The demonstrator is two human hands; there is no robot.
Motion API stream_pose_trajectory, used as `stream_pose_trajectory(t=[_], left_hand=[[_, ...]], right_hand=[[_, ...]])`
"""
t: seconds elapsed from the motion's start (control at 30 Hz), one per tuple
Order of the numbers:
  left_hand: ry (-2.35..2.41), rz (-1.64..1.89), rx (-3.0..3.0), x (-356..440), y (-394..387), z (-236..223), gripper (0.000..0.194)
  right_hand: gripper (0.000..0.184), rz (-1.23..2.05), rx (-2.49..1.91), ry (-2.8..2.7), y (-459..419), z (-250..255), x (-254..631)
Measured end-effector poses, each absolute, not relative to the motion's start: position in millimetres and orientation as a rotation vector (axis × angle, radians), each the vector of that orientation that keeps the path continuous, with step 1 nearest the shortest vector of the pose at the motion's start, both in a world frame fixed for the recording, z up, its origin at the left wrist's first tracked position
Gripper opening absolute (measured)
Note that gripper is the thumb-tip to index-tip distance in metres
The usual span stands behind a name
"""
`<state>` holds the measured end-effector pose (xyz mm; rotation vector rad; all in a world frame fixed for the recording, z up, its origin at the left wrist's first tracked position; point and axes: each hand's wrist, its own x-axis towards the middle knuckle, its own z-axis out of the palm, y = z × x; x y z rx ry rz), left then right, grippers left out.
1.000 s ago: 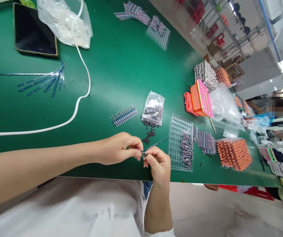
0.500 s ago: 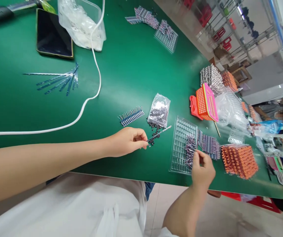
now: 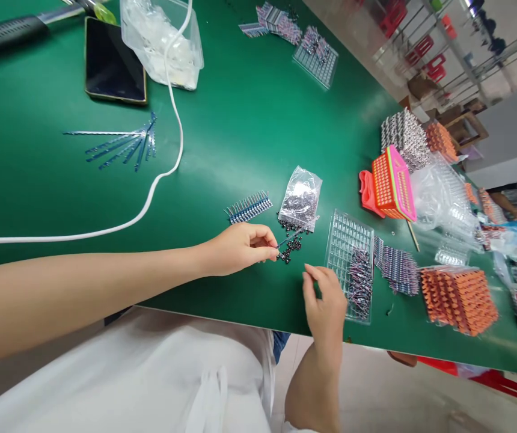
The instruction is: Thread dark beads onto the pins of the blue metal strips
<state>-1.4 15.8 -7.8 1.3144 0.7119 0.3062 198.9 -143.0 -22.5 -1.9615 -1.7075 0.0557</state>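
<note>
My left hand [image 3: 252,248] is closed in a pinch on a thin bluish strip [image 3: 291,238], which points up and right over loose dark beads [image 3: 291,248]. To its right, my right hand [image 3: 326,300] hovers above the green table, thumb and forefinger slightly apart, and I see nothing between them. Beside that hand lies a clear compartment tray [image 3: 340,237] with a heap of thin purple-and-dark pieces [image 3: 360,276] on its right part. A clear plastic bag [image 3: 301,195] of dark beads rests behind the loose ones. A row of blue pieces with thin prongs [image 3: 249,208] lies behind my left hand.
A white cable [image 3: 150,201] curves across the left. Farther back are fanned blue strips [image 3: 123,144], a dark tablet [image 3: 114,63], a hammer-like tool [image 3: 10,36] and a plastic tub [image 3: 172,54]. At right stand an orange-pink basket [image 3: 391,183] and stacked orange pieces [image 3: 459,297].
My right hand left my left, reached the heap on the tray with a thin piece, then came back left without a visible piece. The left hand kept the strip. The view shifted.
</note>
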Motion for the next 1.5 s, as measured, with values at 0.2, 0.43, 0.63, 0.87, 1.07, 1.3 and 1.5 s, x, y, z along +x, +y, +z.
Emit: stream_pose_trajectory(t=[0.2, 0.43, 0.63, 0.87, 1.07, 1.3, 1.5], left_hand=[[0.709, 0.298, 1.32, -2, 17, -7, 0.016], [0.714, 0.287, 1.353, -2, 16, -10, 0.016], [0.708, 0.294, 1.363, -2, 17, -12, 0.016], [0.7, 0.298, 1.387, -2, 15, -12, 0.017], [0.604, 0.233, 1.207, -2, 8, -11, 0.018], [0.521, 0.223, 0.966, -2, 10, -7, 0.018], [0.517, 0.221, 0.946, -3, 11, -7, 0.019]], right_hand=[[0.022, 0.208, -1.969, -1.765, -119, -31, 183], [0.015, 0.28, -2.01, -1.767, -116, -31, 182], [0.008, 0.273, -2.083, -1.753, -117, -31, 178], [0.011, 0.299, -2.048, -1.641, -121, -28, 174], [0.01, 0.238, -1.89, -1.459, -125, -20, 155], [0.01, -0.103, -1.729, -1.432, -122, -30, 137], [0.015, -0.107, -1.689, -1.426, -126, -34, 142]])
